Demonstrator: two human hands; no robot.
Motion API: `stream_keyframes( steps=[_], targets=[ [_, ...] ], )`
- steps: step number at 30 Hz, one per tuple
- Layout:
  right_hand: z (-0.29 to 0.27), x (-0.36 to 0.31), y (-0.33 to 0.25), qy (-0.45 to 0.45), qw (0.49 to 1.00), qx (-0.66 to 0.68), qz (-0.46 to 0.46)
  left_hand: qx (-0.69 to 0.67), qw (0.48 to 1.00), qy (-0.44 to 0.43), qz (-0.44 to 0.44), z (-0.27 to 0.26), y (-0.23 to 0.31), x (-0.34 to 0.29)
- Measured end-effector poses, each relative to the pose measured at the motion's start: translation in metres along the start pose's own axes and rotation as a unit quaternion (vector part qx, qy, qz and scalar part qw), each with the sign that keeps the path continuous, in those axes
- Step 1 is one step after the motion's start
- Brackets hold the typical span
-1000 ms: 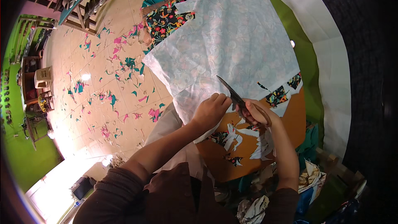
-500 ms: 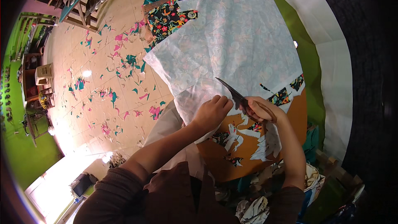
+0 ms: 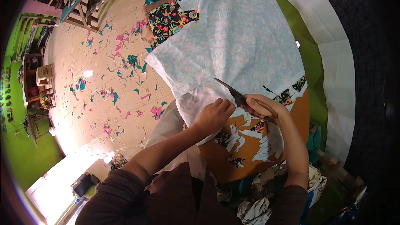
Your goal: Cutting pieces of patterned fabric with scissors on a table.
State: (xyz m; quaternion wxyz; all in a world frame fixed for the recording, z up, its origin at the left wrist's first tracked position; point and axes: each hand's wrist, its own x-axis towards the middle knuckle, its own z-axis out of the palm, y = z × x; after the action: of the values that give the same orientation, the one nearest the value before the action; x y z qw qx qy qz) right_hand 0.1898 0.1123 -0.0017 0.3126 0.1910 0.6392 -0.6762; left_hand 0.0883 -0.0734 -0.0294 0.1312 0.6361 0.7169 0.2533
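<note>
A large fabric, pale on its upper face with a faint print showing through, spreads over the orange-brown table. Its other face is black with bright flowers, visible where the far left corner turns over. My left hand is closed, pinching the cloth near its front edge. Just right of it, my right hand grips large dark scissors by the handles. A blade lies over the pale cloth, pointing far left; the other blade is mostly hidden. Jagged cloth offcuts lie in front of the right hand.
Teal and pink scraps litter the tiled floor to the left. A wooden rack of shoe forms stands far left. A white stool is by the green wall. Crumpled cloth is heaped below the table's near edge.
The scissors and my right hand have shifted very slightly, the blade tip moving a little left. My left hand keeps its pinch on the fabric, almost still.
</note>
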Motion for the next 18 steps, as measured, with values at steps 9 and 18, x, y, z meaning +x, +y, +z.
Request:
stream_keyframes(
  steps=[9,18],
  targets=[
    [-0.018,0.01,-0.004,-0.066,0.997,-0.037,0.021,0.001,1.0,-0.013,0.012,0.001,0.002,-0.002],
    [-0.026,0.013,-0.016,-0.062,0.991,-0.076,0.088,0.003,1.0,0.003,0.011,-0.002,0.002,-0.004]
  ],
)
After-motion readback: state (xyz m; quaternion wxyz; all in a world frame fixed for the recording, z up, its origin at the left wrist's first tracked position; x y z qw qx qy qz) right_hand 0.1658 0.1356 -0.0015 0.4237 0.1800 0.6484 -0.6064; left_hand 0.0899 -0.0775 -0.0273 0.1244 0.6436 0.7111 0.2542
